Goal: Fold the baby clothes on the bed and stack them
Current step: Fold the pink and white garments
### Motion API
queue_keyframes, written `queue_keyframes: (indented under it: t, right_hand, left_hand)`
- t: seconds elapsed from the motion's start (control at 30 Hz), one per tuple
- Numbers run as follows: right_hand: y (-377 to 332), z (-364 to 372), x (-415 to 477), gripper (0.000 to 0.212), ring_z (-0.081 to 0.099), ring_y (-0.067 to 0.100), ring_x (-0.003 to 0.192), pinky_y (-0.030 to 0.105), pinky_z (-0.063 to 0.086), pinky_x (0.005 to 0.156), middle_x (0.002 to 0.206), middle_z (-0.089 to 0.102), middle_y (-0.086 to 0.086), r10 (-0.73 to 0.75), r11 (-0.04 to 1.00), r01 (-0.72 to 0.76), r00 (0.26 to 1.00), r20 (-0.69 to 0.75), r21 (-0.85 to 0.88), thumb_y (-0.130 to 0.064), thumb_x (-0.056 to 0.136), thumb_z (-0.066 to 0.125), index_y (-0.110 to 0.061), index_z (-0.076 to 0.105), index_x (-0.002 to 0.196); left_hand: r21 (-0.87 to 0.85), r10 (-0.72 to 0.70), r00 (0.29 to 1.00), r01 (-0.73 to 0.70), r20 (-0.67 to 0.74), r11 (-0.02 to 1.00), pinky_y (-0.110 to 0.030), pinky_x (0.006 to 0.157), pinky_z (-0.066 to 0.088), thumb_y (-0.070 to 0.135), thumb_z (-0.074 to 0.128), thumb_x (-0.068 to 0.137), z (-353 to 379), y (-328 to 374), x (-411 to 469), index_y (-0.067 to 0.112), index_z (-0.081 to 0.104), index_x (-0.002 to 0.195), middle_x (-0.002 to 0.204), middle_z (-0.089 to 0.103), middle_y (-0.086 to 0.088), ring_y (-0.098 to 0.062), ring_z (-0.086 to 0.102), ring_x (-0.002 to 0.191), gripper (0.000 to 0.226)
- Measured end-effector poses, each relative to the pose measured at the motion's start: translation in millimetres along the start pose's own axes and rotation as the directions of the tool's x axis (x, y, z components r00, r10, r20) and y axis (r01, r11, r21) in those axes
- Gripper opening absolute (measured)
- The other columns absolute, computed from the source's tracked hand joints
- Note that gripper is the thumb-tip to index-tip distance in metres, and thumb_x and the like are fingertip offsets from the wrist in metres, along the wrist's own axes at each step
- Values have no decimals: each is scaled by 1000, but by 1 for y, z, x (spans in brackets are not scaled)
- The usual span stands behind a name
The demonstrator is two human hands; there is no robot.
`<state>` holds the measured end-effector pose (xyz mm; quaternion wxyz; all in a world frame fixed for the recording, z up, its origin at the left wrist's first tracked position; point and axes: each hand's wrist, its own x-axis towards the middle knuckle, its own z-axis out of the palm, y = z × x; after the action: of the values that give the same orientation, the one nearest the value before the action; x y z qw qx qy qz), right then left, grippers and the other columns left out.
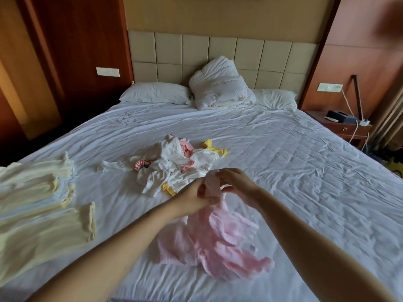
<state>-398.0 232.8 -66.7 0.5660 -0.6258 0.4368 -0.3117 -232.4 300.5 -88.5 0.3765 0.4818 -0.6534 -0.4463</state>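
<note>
A pink baby garment [220,232] hangs crumpled above the white sheet in the middle foreground. My left hand [196,196] and my right hand [236,182] both pinch its upper end, close together. Beyond my hands lies a loose pile of unfolded baby clothes [174,164], white, pink and yellow. At the left edge of the bed sit folded pale yellow clothes [35,186] in a stack, with another pale yellow piece [50,234] lying flat in front of it.
The bed [305,171] is wide, with a wrinkled white sheet. Pillows [154,92] and a bunched duvet [220,83] lie at the headboard. A nightstand [346,127] with cables stands at the right. Wooden panels line the left wall.
</note>
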Motion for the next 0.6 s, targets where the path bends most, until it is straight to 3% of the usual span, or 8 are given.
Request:
queue_keyframes:
  t: [0.07,0.2,0.33,0.43,0.6]
  right_hand:
    - [-31,-7,-1,20,55,16,77,25,38,63,86,62,8,-86,996,86,996,-18,-33,-13,95,50,-6,69,95]
    - [-95,-19,-10,24,52,7,76,19,38,62,78,63,-3,-274,955,274,962,17,-117,-10,80,51,-18,73,80]
    - [-145,-35,-9,30,59,13,90,29,42,81,95,70,9,-388,917,385,922,-8,-108,-20,76,58,-10,73,101]
    - [-179,-44,-11,27,55,12,85,30,39,83,91,65,3,-421,907,420,906,-37,-36,-25,78,66,-15,68,103]
    - [-213,-51,-24,15,49,26,88,36,39,78,97,58,16,-534,843,528,845,40,99,-13,94,56,-13,68,102]
  left_hand:
    - [27,50,993,-47,-106,999,-24,84,53,31,77,73,-12,20,12,29,59,109,105,70,7,-7,66,97,40]
    - [95,174,952,-154,-253,983,-18,67,44,26,65,88,-38,72,38,24,67,95,81,66,14,0,58,76,7]
    - [79,230,904,-216,-361,973,-15,58,42,24,58,97,-62,134,52,20,70,94,70,66,17,4,58,64,13]
    - [130,301,874,-272,-382,953,-14,69,47,18,55,99,-76,174,56,25,68,88,79,68,16,3,60,74,18]
    - [158,330,870,-292,-366,943,-23,78,49,21,51,101,-89,212,53,16,69,100,95,71,-1,-6,63,84,19]
